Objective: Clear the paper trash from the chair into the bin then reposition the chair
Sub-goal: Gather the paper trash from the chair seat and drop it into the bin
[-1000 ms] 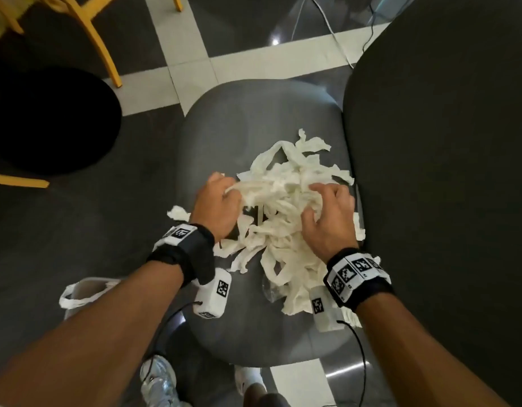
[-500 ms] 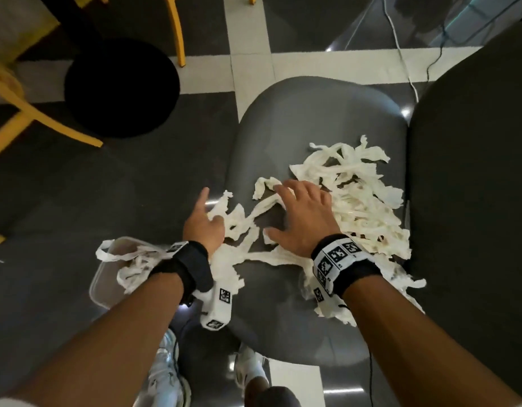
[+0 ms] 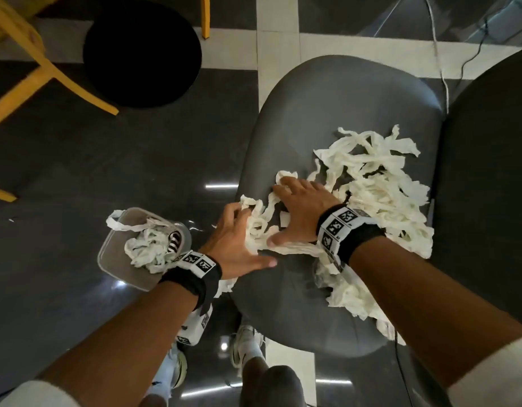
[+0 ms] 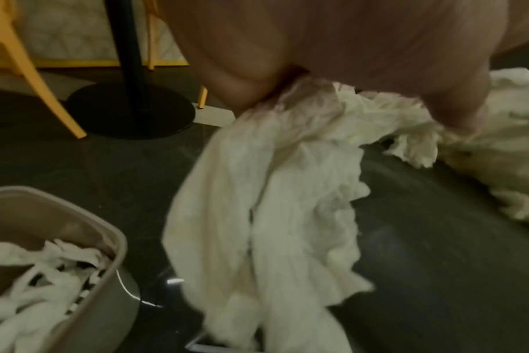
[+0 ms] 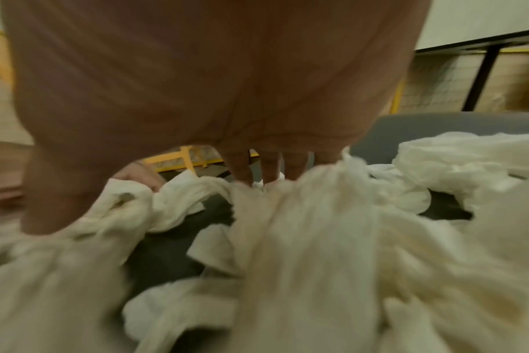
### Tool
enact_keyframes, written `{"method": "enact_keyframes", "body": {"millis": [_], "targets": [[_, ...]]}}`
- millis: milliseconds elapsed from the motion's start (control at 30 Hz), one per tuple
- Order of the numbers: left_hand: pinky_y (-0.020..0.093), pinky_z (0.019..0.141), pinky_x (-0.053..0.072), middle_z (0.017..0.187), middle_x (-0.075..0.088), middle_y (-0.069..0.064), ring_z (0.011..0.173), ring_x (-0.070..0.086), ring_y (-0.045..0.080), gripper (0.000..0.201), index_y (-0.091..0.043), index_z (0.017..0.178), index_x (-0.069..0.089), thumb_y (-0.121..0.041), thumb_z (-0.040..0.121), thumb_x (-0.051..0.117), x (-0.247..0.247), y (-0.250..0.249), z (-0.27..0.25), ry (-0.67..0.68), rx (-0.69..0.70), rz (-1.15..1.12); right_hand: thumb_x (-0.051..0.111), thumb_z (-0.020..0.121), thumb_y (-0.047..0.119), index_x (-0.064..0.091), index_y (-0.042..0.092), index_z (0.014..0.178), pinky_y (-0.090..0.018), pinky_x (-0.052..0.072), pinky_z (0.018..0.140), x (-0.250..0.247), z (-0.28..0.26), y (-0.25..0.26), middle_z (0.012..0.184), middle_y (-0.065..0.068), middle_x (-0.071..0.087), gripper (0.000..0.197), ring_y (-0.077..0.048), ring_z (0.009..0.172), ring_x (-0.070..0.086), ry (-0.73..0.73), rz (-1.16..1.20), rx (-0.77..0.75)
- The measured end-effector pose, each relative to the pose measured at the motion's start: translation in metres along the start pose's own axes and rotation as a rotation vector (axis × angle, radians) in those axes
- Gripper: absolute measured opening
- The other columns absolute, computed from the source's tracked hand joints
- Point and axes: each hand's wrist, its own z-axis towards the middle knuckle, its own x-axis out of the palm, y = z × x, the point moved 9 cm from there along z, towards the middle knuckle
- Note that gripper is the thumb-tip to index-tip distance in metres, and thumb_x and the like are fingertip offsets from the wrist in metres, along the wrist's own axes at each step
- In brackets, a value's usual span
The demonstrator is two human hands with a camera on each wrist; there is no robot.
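White shredded paper [image 3: 380, 195] lies heaped on the grey chair seat [image 3: 342, 98], mostly on its right half. My right hand [image 3: 301, 210] lies flat on the pile's left part, fingers spread and pressing on strips. My left hand [image 3: 239, 239] rests at the seat's left edge, fingers on the paper and thumb stretched out over the seat. In the left wrist view a bunch of paper [image 4: 272, 215] hangs from under the palm over the seat's edge. The beige bin [image 3: 118, 259] stands on the floor just left of the chair and holds paper shreds [image 3: 148, 248].
A dark rounded surface [image 3: 489, 171] borders the seat on the right. A black round table base [image 3: 142, 51] and yellow chair legs [image 3: 48, 74] stand at the far left. A cable [image 3: 439, 54] runs over the floor behind the chair. My shoes [image 3: 245, 345] are below the seat's front edge.
Both hands have moved from the middle of the pile to the seat's left edge, dragging paper along. Strips now hang over that edge by the bin.
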Motion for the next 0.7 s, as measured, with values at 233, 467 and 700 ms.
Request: {"method": "enact_keyframes", "body": {"millis": [233,467,700], "targets": [[0.033,0.088,0.046,0.115,0.048,0.0,0.107,0.058,0.025,0.036,-0.017,0.119,0.056,-0.022,0.086,0.065,-0.012,0.002,0.004,-0.111,0.055,-0.061,0.066,0.087,0.029,0.044,0.013,0.137,-0.041,0.042,0.102,0.01,-0.011,0.056,0.135,-0.011,0.053,0.057,-0.031,0.123,0.052,-0.099,-0.19,-0.151],[0.031,0.074,0.046,0.093,0.066,-0.003,0.092,0.064,0.022,0.016,-0.019,0.101,0.059,-0.016,0.085,0.062,-0.067,0.045,-0.029,-0.355,-0.237,-0.607,0.053,0.088,0.011,0.064,0.011,0.107,-0.039,0.05,0.082,-0.026,-0.014,0.11,0.105,-0.013,0.065,0.021,-0.035,0.099,0.062,-0.315,0.442,0.047],[0.049,0.083,0.056,0.098,0.075,0.011,0.097,0.071,0.038,0.032,-0.018,0.101,0.071,-0.034,0.076,0.06,-0.081,0.124,-0.073,-0.365,-0.417,-1.236,0.056,0.09,0.016,0.07,0.021,0.11,-0.036,0.057,0.09,-0.013,0.017,0.196,0.103,0.0,0.074,0.026,-0.019,0.096,0.069,-0.301,1.317,0.294]]}}
